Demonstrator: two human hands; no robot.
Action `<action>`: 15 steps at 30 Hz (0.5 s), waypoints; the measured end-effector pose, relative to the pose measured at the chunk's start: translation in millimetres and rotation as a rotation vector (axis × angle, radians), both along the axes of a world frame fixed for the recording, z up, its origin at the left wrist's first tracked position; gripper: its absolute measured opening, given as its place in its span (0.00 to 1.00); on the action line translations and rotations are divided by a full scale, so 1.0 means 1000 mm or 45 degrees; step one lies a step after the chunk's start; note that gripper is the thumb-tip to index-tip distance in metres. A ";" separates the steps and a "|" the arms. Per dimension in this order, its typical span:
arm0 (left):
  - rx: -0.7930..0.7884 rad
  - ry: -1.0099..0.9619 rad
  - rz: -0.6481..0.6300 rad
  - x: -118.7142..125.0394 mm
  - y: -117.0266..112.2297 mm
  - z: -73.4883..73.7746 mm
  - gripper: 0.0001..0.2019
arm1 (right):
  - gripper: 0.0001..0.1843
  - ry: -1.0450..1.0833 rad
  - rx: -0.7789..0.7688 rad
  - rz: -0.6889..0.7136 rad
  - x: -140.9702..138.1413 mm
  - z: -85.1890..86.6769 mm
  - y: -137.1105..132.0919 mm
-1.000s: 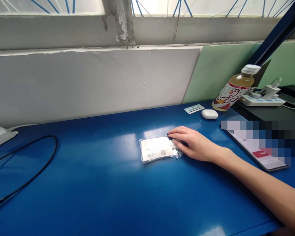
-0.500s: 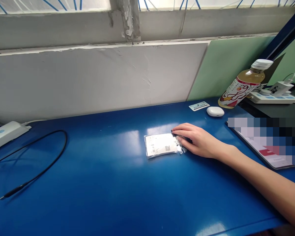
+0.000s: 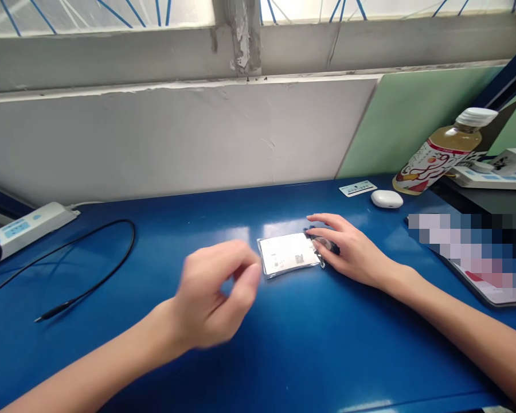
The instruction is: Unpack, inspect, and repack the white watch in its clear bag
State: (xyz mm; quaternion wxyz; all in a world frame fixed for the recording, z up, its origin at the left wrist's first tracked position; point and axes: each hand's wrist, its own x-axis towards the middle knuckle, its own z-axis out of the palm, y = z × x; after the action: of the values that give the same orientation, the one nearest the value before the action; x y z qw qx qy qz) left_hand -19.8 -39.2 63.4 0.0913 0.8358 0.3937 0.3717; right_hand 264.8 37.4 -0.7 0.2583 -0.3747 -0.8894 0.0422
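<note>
A small clear plastic packet (image 3: 287, 254) with a white printed label lies flat on the blue table (image 3: 335, 344). My right hand (image 3: 348, 249) rests at the packet's right end, fingers arched over the edge and pinning it to the table, with something dark under the fingertips. My left hand (image 3: 215, 301) hovers above the table just left of the packet and does not touch it. It is blurred by motion, its fingers curl in toward the thumb, and I see nothing in them.
A black cable (image 3: 90, 275) loops at the left beside a white power strip (image 3: 21, 229). At the back right stand a drink bottle (image 3: 438, 155), a white earbud case (image 3: 387, 199) and a small card (image 3: 358, 188). A tablet (image 3: 490, 281) lies at the right.
My left hand has come into view from the lower left and moved toward the packet. The right hand stays on the packet's end. The view has shifted left.
</note>
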 end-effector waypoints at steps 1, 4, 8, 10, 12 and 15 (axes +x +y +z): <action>-0.035 0.043 -0.030 0.004 0.007 -0.007 0.08 | 0.13 0.017 0.020 -0.008 -0.002 0.000 -0.001; -0.113 0.209 -0.083 0.013 0.029 -0.034 0.19 | 0.09 0.047 0.037 0.001 -0.008 0.001 -0.005; -0.294 0.418 -0.095 0.009 0.044 -0.055 0.37 | 0.10 0.035 -0.027 0.060 -0.009 0.003 -0.007; -0.357 0.449 -0.107 0.004 0.047 -0.056 0.36 | 0.12 0.016 -0.114 0.099 -0.005 0.005 -0.006; -0.376 0.447 -0.111 0.001 0.048 -0.056 0.33 | 0.15 -0.005 -0.202 0.150 0.000 0.007 -0.001; -0.356 0.420 -0.106 0.001 0.050 -0.055 0.32 | 0.14 -0.043 -0.221 0.247 0.008 0.008 0.007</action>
State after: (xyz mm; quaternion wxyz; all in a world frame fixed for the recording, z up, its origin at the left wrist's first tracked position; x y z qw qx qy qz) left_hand -19.3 10.4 8.7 0.1560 0.8800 0.4161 0.1676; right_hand 272.4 44.1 7.1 0.2047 -0.3085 -0.9187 0.1376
